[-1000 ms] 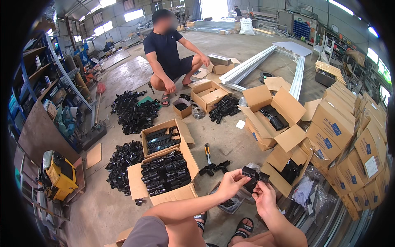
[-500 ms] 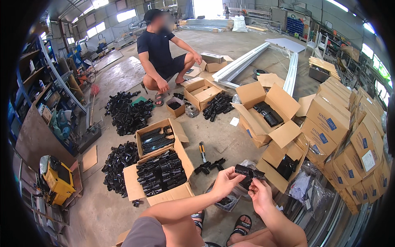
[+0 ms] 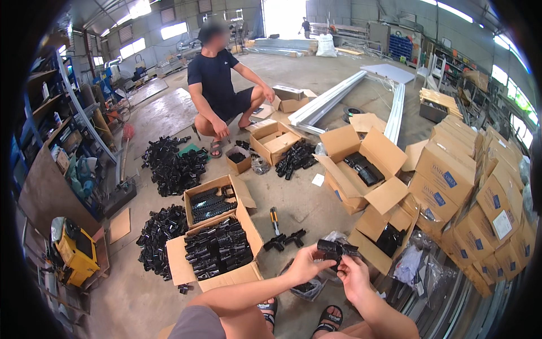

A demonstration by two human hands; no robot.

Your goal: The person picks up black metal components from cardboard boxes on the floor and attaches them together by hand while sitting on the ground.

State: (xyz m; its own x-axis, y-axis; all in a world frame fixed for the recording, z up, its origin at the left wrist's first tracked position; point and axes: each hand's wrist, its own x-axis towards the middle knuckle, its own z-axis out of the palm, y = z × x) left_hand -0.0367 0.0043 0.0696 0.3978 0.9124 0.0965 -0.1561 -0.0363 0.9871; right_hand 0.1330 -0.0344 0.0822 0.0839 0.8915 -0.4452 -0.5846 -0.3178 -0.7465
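A black tube-shaped fitting with a branching middle [image 3: 330,247] is held up between my two hands. My left hand [image 3: 306,266] pinches its left part from below. Around its right side the fingers of my right hand [image 3: 354,276] are closed. Beneath my hands sits a container lined with clear plastic [image 3: 307,289], partly covered by them, with black parts inside. Two more black fittings [image 3: 285,240] lie on the floor just beyond my left hand, beside a hand tool with a yellow-and-black handle [image 3: 274,217].
At left, open cartons [image 3: 179,248] of black parts stand beside loose piles [image 3: 174,166]. More open cartons [image 3: 336,181] are at right, near stacked closed boxes [image 3: 443,175]. Another person [image 3: 217,85] squats ahead. White metal frames [image 3: 333,101] lie behind.
My hands and the fitting sit a little lower and further left in the picture, still gripping it. The squatting person's head has turned toward the back.
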